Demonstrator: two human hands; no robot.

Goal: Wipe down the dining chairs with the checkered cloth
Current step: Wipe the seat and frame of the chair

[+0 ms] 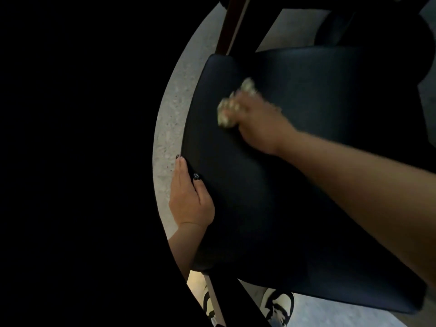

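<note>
A dark padded dining chair point(295, 185) fills the middle and right of the view, seen from above. My right hand point(257, 123) grips the bunched checkered cloth point(230, 109) and presses it on the padded surface near its upper left; hand and cloth are blurred. My left hand point(188, 197) holds the chair's left edge, thumb on the padding, fingers curled round the side.
Pale speckled floor point(169, 119) shows left of the chair. A dark wooden leg or rail point(232, 24) runs up at the top. Another dark chair point(354, 22) stands behind. My two shoes point(278, 305) are below the chair's near edge. The left half of the view is black.
</note>
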